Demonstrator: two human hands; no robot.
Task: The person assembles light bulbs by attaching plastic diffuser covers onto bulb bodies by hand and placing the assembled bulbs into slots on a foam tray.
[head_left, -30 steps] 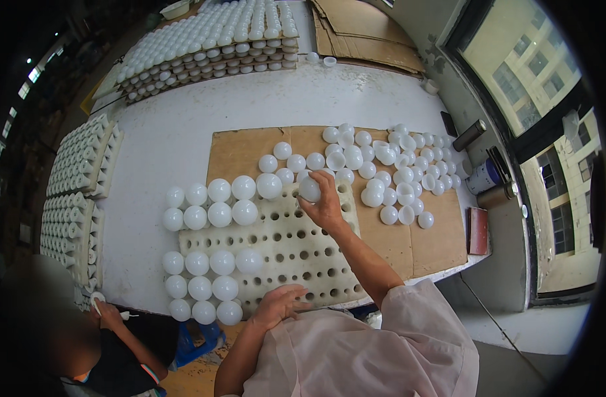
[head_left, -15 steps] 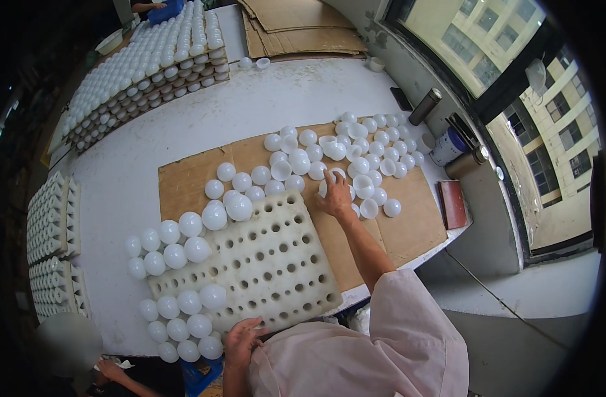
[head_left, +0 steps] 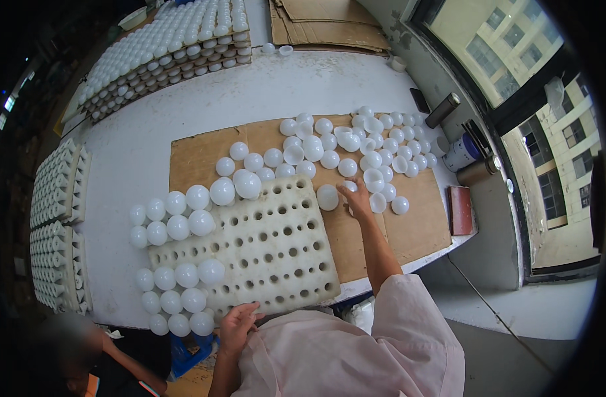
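Note:
My right hand [head_left: 359, 198] is over the loose white plastic bulb covers on the cardboard, its bent fingers around one small white bulb cover [head_left: 349, 186]. Another bulb cover [head_left: 327, 197] lies just left of it, beside the foam tray's right edge. The off-white foam tray [head_left: 263, 248] has rows of round holes; rounded covers [head_left: 201, 223] stand along its left part in two groups. At the tray's near edge rests my left hand [head_left: 238, 325], fingers loosely apart and nothing visible in them. Some loose covers show their hollow side, such as the open cover [head_left: 294, 155].
Stacked layers of white covers [head_left: 184, 49] stand far left, egg-tray-like stacks [head_left: 59, 264] at the left edge. Cardboard sheets [head_left: 329, 23] lie at the back. Flasks [head_left: 443, 110], a phone [head_left: 420, 100] and a red box [head_left: 459, 210] line the window side. Another person [head_left: 128, 364] sits lower left.
My right hand has moved slightly nearer, off one cover and onto another. The left hand stays at the tray's near edge. The whole view has shifted a little; the other person shows more.

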